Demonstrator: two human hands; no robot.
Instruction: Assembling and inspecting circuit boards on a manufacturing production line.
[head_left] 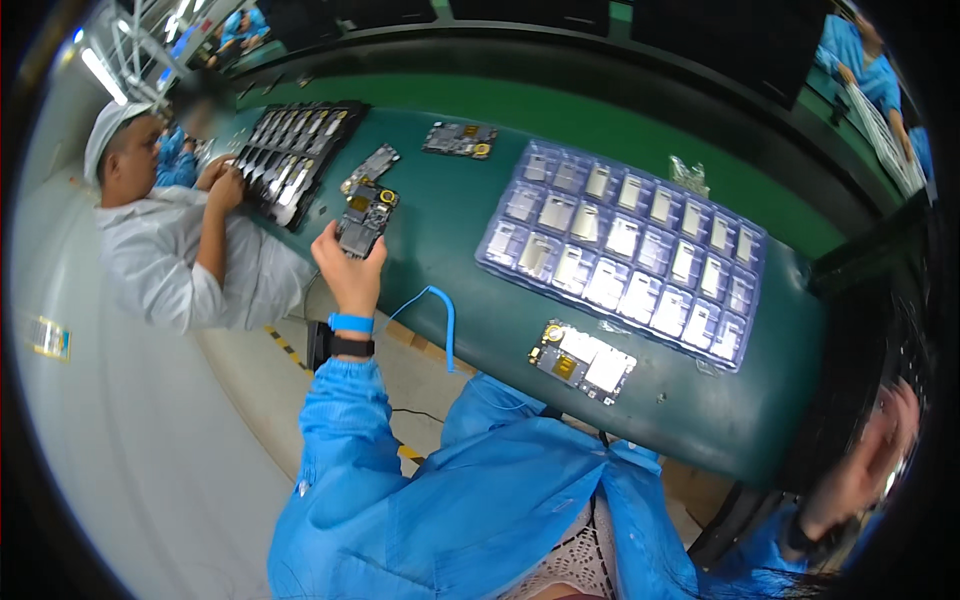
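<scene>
My left hand (350, 270) is closed on the near end of a dark circuit board (368, 212), thumb and fingers at its two sides. A blue strap and a black band circle that wrist. Just beyond the held board, a smaller board (372, 166) lies on the green bench, partly overlapped in view. My right hand (868, 462) is at the far right, off the bench, blurred, with its fingers stretched upward and nothing visible in them. Another board (583, 362) with bright metal shields lies near the bench's front edge.
A clear plastic tray (488, 250) of silvery metal parts covers the right-centre bench (440, 250). A board (460, 140) lies farther back, a small clear bag (688, 175) behind the tray. A blue coiled cord (447, 325) hangs by the edge. At left, a person (190, 220) works at a black rack (295, 160).
</scene>
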